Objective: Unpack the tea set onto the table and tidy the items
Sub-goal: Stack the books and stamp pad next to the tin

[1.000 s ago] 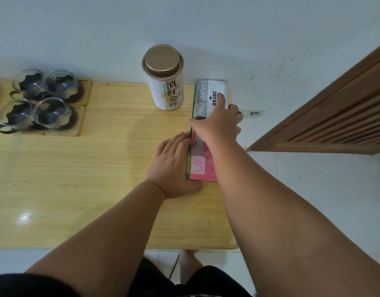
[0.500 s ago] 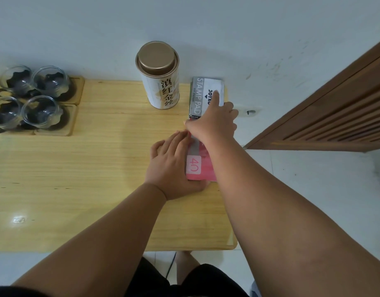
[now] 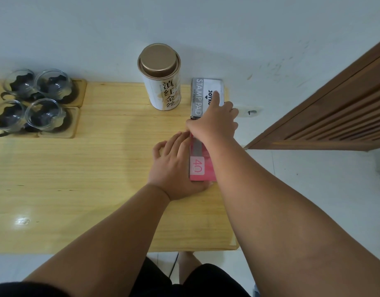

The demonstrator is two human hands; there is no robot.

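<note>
A white tea tin with a gold lid stands upright at the table's far edge. Just right of it a grey stamp pad box lies flat, end to end with a pink box marked 40. My right hand straddles the join of the two boxes, thumb on the left edge, fingers curled over the right edge, index finger stretched along the grey box. My left hand lies flat on the table, fingers pressed against the pink box's left side. Several glass cups sit on wooden coasters at far left.
The boxes lie close to the table's right edge, beyond which is white floor. A brown slatted wooden panel leans at the right. A white wall runs directly behind the table. My legs show below the near edge.
The boxes' green left side, visible a second ago, no longer shows; they now lie flat and in line. Both hands have stayed on them with only small shifts.
</note>
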